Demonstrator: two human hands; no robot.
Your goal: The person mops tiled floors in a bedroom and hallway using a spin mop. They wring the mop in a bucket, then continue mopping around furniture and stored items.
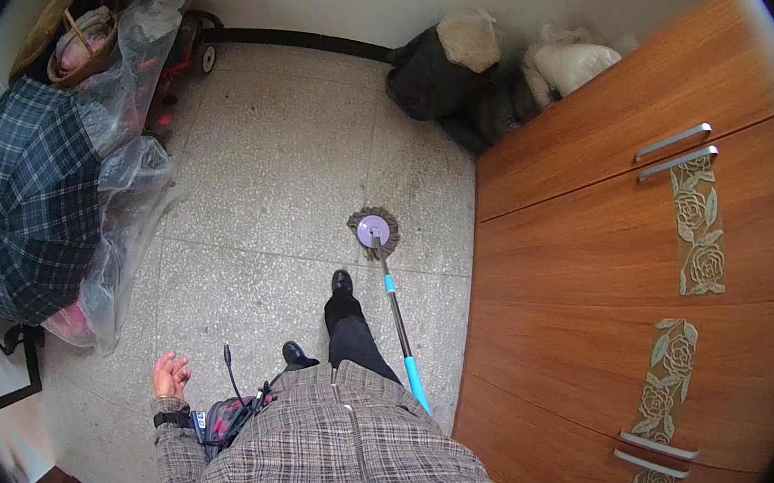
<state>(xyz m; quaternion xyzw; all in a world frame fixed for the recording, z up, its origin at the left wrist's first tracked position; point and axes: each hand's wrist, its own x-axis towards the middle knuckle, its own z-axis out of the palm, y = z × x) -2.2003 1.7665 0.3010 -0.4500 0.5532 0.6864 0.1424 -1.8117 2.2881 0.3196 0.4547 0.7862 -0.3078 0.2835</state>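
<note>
The mop [375,232] stood with its round head flat on the speckled floor [270,180], just ahead of the person's forward shoe [341,282], its blue-and-black handle slanting back toward the plaid jacket. The right hand was hidden behind the body, so I couldn't tell its grip. The left hand [170,375] hung free at the side, fingers loosely curled, holding nothing. The wooden wardrobe [613,267] walled off the right edge; a plaid umbrella [20,190] and plastic bags [128,164] crowded the left. Dark and pale sacks [464,69] sat against the far wall. Bare floor lay open between.
</note>
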